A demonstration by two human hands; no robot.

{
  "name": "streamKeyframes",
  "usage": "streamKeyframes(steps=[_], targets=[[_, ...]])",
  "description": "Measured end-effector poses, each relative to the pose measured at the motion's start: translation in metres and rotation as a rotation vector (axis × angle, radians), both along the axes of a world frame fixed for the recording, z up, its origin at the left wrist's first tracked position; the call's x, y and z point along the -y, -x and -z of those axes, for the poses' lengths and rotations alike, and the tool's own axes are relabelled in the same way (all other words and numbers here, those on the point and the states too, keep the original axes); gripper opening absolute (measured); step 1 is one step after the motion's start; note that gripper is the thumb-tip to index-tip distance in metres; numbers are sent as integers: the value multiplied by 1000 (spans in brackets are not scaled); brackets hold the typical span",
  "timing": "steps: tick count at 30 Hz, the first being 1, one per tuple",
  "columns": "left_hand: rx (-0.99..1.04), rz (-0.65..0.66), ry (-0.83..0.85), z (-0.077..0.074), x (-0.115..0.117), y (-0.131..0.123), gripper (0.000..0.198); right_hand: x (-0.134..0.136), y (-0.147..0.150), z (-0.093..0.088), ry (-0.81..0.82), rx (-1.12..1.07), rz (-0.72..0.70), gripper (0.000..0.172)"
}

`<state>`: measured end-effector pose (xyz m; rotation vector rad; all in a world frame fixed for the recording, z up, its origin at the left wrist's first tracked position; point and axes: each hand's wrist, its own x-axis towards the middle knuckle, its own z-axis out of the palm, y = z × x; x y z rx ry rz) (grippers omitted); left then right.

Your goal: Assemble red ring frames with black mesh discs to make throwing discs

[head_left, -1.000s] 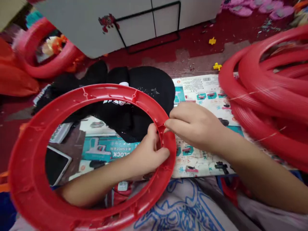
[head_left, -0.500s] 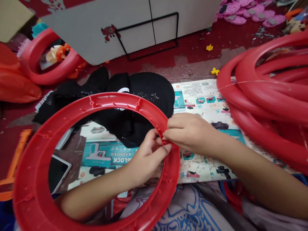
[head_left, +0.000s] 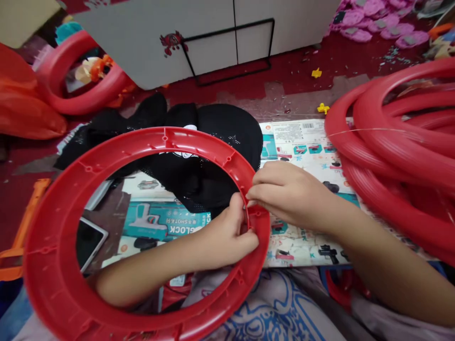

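Red ring (head_left: 50, 229), clamped in the left hand (head_left: 232, 237) apparently for steadiness, meets the right hand (head_left: 287, 194), fingers pinched together.

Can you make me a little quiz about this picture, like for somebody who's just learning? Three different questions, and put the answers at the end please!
1. What does the person's left hand hold?
A) a black cloth
B) a large red ring
C) a pink shape

2. True or false: the right hand lies flat with its fingers spread wide.

3. Fill in the colour: just beyond the printed sheet, near the stacked red hoops, is a small ____ piece.

Key:
1. B
2. False: its fingers are bent and held together at the ring's edge.
3. yellow
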<state>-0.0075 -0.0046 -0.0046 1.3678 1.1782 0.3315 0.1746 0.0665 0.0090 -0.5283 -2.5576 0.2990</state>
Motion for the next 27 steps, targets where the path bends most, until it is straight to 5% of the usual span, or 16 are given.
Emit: streamKeyframes(steps=[7, 13, 24, 27], targets=[[59, 59, 63, -3, 1, 1, 34, -5, -2, -2, 300, -15, -13, 24], [152, 64, 143, -6, 1, -1, 35, -6, -6, -8, 390, -6, -23, 20], [670, -109, 284, -4, 7, -7, 55, -12, -13, -13, 414, -54, -101, 18], [745, -126, 274, -3, 8, -5, 46, -13, -12, -13, 437, -76, -121, 18]])
